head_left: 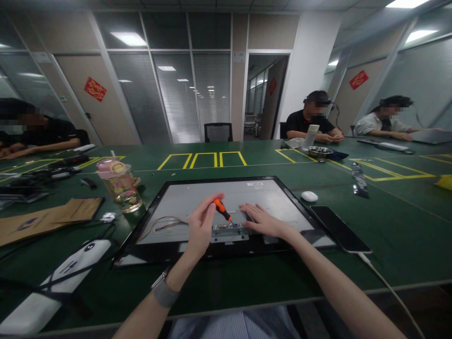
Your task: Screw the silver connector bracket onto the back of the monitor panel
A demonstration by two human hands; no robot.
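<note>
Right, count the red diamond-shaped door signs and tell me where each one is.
3: the left sign on a beige door, the dim middle sign on the open door, and the right sign on the far-right door. More may be hidden.

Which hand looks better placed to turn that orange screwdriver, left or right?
Probably the left hand: it holds the screwdriver by its handle, with the tip angled down at the metal bracket. The right hand lies palm down close by on the panel, seemingly better suited to steadying.
</note>
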